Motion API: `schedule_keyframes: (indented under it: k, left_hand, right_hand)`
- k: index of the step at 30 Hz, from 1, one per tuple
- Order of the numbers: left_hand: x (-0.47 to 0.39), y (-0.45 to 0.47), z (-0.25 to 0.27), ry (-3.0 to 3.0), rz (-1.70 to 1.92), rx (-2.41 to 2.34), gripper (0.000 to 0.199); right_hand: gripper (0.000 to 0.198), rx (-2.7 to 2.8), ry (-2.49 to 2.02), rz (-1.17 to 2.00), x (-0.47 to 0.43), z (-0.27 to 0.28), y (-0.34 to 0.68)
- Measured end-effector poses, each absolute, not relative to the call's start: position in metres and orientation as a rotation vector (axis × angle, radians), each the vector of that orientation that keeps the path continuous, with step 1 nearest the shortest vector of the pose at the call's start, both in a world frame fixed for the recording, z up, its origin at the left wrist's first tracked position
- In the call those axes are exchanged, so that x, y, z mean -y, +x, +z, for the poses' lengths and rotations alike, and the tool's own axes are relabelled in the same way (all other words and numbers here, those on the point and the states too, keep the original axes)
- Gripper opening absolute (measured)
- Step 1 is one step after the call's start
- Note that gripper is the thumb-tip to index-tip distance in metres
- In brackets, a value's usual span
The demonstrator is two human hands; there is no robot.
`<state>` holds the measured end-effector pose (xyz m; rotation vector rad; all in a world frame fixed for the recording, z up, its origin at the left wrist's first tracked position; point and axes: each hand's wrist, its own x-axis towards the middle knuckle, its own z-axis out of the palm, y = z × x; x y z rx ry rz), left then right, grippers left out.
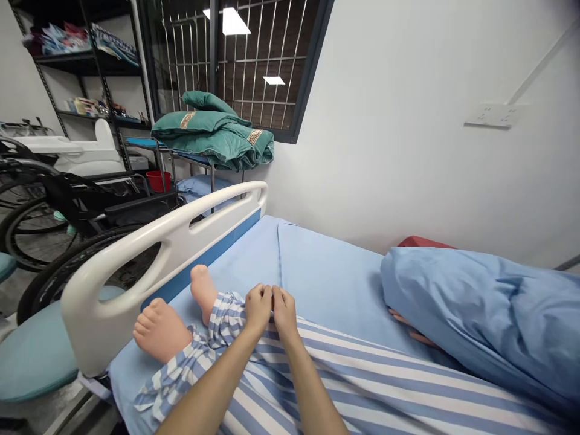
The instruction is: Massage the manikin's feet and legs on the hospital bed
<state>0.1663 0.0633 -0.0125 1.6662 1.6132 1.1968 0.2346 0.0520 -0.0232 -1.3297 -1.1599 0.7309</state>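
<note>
Leftmost risk: near foot (162, 331) and far foot (203, 292) are by the footboard (86, 326); a shove toward that end could knock toes on it. Trouser cuffs are bunched at the ankles, so a tug could drag a heel.

Striped trousers (335, 356) are on the bed, running right from those ankles, with both hands over the lower legs. Left hand (258, 307) and right hand (284, 309) are side by side, thumbs close, fingers bent inward. Tips hidden; I can't tell if they're clamped on cloth. If they are, uneven pull would twist the leg; a weak pinch would slip.

Right: fingers (414, 331) poke out under the blue bedding (480, 302). Dragging that could snag them.

Surface: pale blue sheet (335, 254), mostly smooth, one crease up from the hands.

Room: teal seat (38, 356) and wheelchair (75, 199) outside the footboard, black shelving (88, 60) behind, red bucket (159, 181), green quilts (217, 133) piled on a metal stand, barred window (258, 54), then white wall (385, 121) with a socket panel (492, 115) at far right.
</note>
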Motion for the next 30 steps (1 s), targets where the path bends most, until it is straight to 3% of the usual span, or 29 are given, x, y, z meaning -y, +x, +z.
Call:
schedule_keyframes:
  k: [7,23,30]
  left_hand:
    - [-0.058,0.162,-0.033,1.994,1.033,-1.753,0.03]
    - [-0.053,0.158,-0.025,2.019,0.926,-1.731,0.03]
    - [-0.053,0.162,-0.028,2.078,0.857,-1.792,0.028]
  right_hand:
    - [0.037,1.182,-1.425,0.625,-0.051,-0.024,0.234]
    - [0.038,1.453,-1.551,0.466,-0.044,0.003,0.243]
    - [0.038,1.418,-1.559,0.476,-0.038,-0.023,0.25]
